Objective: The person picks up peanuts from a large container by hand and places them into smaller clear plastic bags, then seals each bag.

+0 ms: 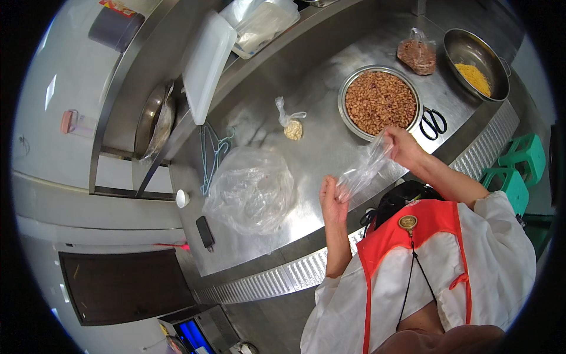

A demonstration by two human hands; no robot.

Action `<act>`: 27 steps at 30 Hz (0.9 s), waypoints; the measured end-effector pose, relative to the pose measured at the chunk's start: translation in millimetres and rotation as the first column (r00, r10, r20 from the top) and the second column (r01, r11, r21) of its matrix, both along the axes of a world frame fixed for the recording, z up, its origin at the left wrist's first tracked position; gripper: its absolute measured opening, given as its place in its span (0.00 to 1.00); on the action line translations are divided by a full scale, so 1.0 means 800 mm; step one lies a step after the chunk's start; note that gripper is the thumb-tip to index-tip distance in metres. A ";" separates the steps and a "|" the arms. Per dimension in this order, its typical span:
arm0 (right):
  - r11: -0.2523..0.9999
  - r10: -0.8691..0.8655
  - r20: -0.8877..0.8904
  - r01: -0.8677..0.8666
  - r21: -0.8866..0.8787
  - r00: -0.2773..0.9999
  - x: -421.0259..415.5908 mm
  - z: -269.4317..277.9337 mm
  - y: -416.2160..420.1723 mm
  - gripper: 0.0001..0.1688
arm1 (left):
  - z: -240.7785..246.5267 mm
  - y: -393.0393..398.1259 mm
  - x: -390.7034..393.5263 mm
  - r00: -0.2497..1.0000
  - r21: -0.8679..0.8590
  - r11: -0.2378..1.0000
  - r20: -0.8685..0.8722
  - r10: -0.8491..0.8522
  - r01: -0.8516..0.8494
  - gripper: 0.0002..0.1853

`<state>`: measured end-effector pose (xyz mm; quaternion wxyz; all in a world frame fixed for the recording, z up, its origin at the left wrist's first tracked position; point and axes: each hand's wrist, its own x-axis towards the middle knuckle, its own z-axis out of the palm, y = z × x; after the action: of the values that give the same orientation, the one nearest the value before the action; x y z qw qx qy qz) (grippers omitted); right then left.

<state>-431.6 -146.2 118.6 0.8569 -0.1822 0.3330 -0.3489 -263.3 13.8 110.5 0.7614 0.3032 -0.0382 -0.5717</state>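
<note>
A clear plastic bag (pixel 365 166) is stretched between my two hands above the front part of the steel table (pixel 323 146). My left hand (pixel 334 199) pinches its lower end, and my right hand (pixel 403 148) grips the other end. Just beyond my right hand stands a round steel basin (pixel 342 106) full of reddish-brown beans or nuts (pixel 380 102). Black-handled scissors (pixel 433 124) lie against the basin's right side, their blades partly hidden. To the left of my left hand rests a large crumpled clear plastic bag (pixel 252 190).
Farther back are a tied bag of pale pieces (pixel 292 129), a bag of reddish-brown pieces (pixel 417 56) and a steel bowl (pixel 471 44) with yellow grains. Blue hangers (pixel 214 152), a white cup (pixel 182 198) and a black phone-like device (pixel 204 232) lie left. Green stools (pixel 513 186) stand right.
</note>
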 end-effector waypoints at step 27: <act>0.922 0.264 -0.350 -0.342 -0.183 0.899 0.065 0.037 0.036 0.16 | 0.010 -0.007 0.050 0.967 0.081 0.970 0.129 0.218 -0.230 0.10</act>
<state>-379.9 -117.4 147.9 0.8072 -0.3882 0.3897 -0.2139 -223.5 8.6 118.8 0.8022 0.3752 -0.0218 -0.4640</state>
